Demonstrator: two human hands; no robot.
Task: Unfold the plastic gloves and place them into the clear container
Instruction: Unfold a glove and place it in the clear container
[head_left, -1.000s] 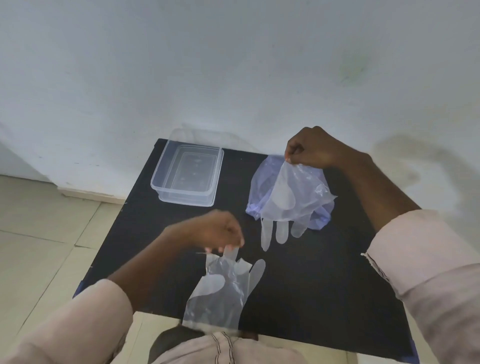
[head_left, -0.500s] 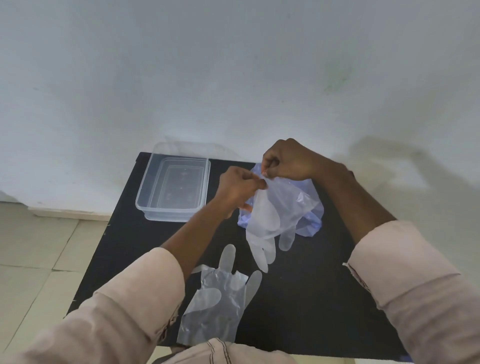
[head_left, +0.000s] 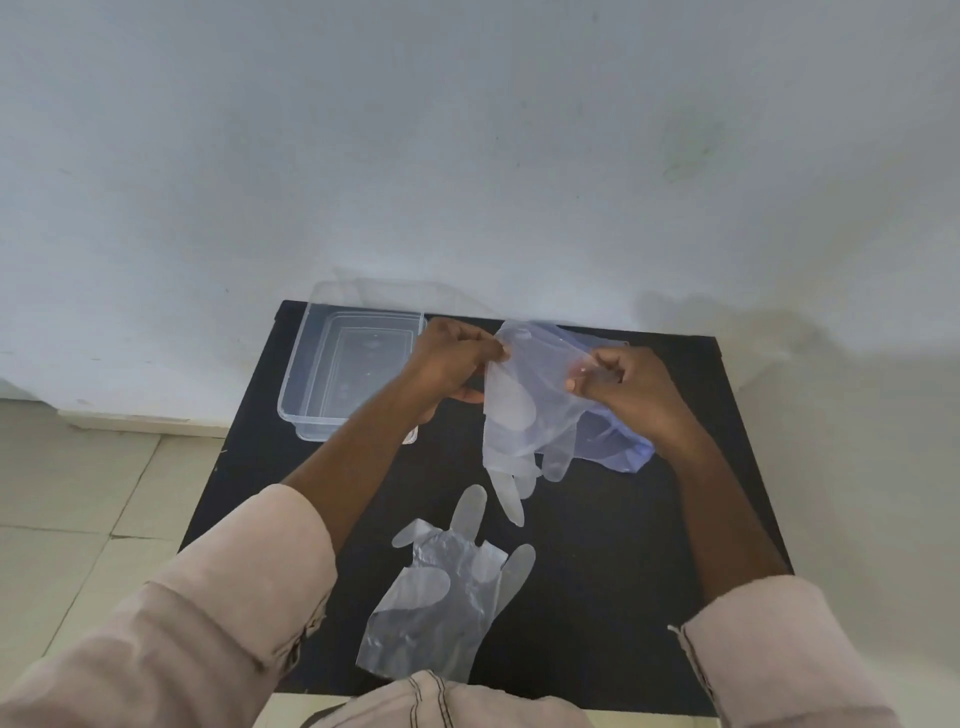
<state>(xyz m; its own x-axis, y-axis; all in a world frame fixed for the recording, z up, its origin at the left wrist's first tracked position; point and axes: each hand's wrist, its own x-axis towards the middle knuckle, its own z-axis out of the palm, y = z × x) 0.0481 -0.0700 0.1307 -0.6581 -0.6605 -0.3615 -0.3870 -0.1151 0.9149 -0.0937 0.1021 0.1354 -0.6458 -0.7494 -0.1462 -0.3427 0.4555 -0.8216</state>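
Both hands, left hand (head_left: 453, 364) and right hand (head_left: 621, 383), pinch a thin translucent plastic glove (head_left: 524, 415) above the black tabletop (head_left: 623, 545). The clear rectangular plastic container (head_left: 332, 384) sits empty at left; a second flattened glove (head_left: 447, 587) lies nearer.

Both arms reaching forward, pale sleeves pushed up to mid-forearm, left hand (head_left: 451, 358) curled with thumb and fingers pinched together in a tight grip, right hand (head_left: 626, 387) level with it, just beside, fingers curled inward, pinching likewise, wrists angled towards each other
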